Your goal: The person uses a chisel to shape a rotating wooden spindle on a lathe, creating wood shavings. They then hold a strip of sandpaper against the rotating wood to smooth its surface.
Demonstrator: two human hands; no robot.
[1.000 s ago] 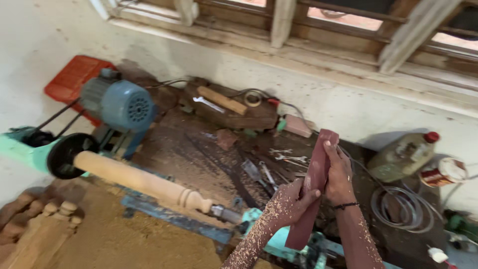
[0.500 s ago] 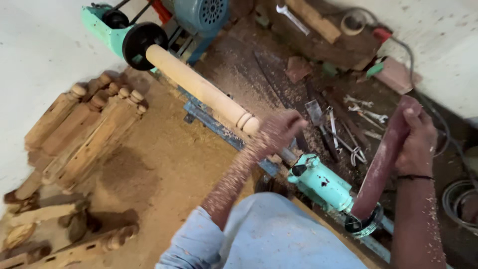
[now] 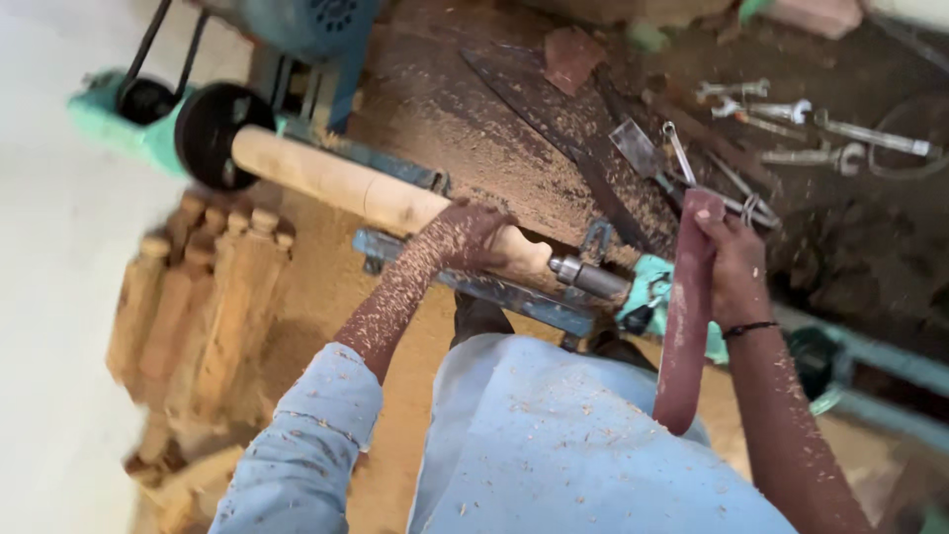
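Left hand (image 3: 465,237) grasps the turned wooden spindle (image 3: 366,188), mounted between lathe centres; right hand (image 3: 727,262) clenches a reddish abrasive strip (image 3: 682,326). Shaping appears done; sanding seemingly not yet begun. Finished spindles (image 3: 208,297) lie alongside.

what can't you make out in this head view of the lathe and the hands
- Turned detail of the pale wooden spindle: hidden under the left hand.
- Blue motor: cut off by the top edge.
- Metal spanners: motion-blurred.
- Lower end of the reddish-brown sanding strip in the right hand: unclear against the shirt.
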